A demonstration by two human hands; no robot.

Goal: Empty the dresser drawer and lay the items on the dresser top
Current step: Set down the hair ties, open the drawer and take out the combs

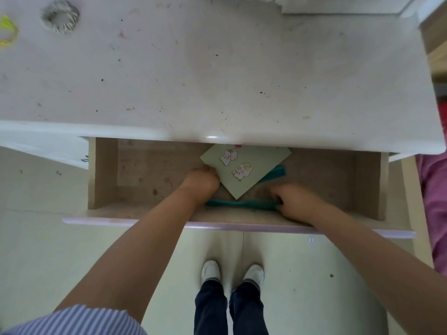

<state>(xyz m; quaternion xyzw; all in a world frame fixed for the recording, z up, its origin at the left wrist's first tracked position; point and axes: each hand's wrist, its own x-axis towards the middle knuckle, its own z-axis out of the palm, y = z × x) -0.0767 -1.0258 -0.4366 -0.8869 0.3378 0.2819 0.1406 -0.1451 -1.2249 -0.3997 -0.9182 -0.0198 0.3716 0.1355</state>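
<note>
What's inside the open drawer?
A green card with bunny stickers and a teal strip. The dresser top hides the drawer's back, where something pink peeks out.

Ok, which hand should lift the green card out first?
Left. The left hand already touches the green card's near-left edge, probably pinching it. The right hand is occupied at the teal strip near the drawer front.

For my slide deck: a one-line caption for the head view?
Both hands reach into the open drawer: left hand at a green card, right hand on a teal strip.
</note>
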